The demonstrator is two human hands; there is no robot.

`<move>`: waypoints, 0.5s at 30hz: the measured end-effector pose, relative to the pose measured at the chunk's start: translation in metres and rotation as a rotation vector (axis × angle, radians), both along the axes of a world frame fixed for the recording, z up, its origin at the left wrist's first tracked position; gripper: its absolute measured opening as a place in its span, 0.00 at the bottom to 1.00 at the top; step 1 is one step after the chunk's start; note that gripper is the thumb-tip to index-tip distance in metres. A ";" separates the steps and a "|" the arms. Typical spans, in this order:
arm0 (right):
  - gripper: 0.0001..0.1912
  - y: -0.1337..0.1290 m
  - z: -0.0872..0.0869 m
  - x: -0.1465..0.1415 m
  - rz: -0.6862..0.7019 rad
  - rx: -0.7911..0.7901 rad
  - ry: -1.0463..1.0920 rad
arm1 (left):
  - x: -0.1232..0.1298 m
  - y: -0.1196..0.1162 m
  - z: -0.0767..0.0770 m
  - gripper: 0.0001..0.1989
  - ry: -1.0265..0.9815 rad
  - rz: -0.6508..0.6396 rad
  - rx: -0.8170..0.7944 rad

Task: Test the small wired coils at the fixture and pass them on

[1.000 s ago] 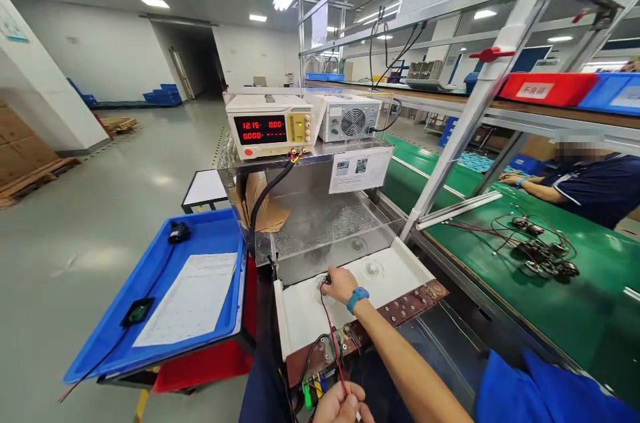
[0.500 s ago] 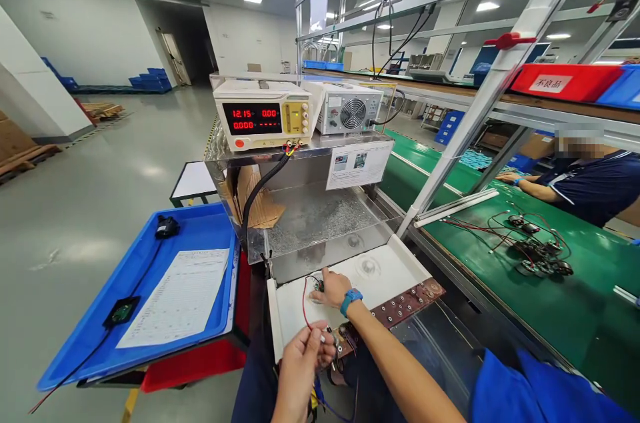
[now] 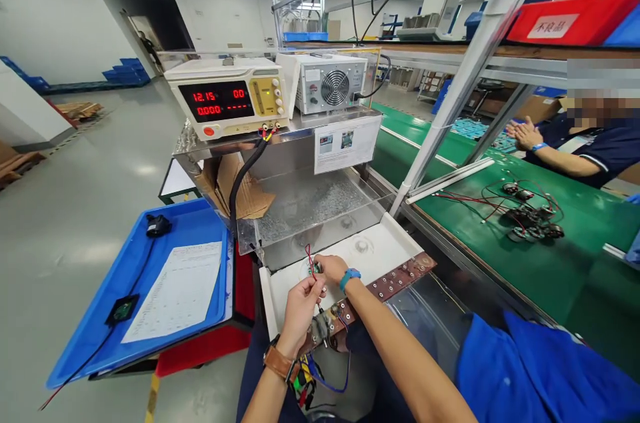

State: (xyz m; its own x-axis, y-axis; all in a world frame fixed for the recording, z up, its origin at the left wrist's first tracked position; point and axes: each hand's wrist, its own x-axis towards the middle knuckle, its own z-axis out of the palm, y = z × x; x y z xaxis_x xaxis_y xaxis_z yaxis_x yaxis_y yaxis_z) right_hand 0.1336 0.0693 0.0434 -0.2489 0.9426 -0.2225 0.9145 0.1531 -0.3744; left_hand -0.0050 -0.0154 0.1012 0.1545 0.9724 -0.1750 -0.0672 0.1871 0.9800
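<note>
Over the white tray [image 3: 280, 286] my two hands meet, fingertips close together. My right hand [image 3: 331, 269], with a blue band at the wrist, has its fingers closed on a small part with a green circuit board [image 3: 315, 268]. From that part a thin red wire [image 3: 309, 253] loops upward. My left hand [image 3: 303, 303], with a brown strap at the wrist, is pinched at the wire beside the part; its fingertips partly hide what they grip. Just below lies a brown terminal strip [image 3: 385, 289] with rows of metal studs along the tray's near edge.
A power supply [image 3: 227, 99] showing red digits stands on a metal shelf behind the tray. At left, a blue bin [image 3: 145, 276] holds a paper sheet and a cabled device. Wired motors [image 3: 533, 216] lie on the green belt at right, near another person [image 3: 585, 143].
My left hand has risen from the terminal strip to meet my right hand, bringing the wire up into a loop. The right hand's fingers have curled round the part. The view has shifted.
</note>
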 end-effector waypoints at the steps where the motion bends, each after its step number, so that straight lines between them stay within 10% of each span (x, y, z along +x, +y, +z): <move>1: 0.19 0.000 0.002 0.001 -0.003 -0.006 0.000 | 0.002 0.001 0.000 0.22 0.008 -0.013 0.015; 5: 0.20 -0.002 0.006 0.004 0.005 0.000 0.012 | 0.006 -0.004 0.008 0.21 -0.035 -0.087 0.015; 12: 0.21 -0.002 -0.001 0.005 -0.016 0.034 0.063 | 0.001 -0.031 0.045 0.17 -0.669 -0.231 -0.190; 15: 0.22 -0.002 -0.004 0.005 -0.021 0.033 0.072 | 0.002 -0.027 0.038 0.20 -0.504 -0.264 -0.120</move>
State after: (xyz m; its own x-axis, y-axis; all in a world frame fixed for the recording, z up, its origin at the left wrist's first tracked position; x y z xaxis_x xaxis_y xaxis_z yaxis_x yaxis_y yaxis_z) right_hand 0.1388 0.0673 0.0399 -0.2429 0.9545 -0.1732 0.8885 0.1472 -0.4347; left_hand -0.0033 -0.0428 0.1392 0.4815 0.8677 -0.1237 -0.4558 0.3685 0.8102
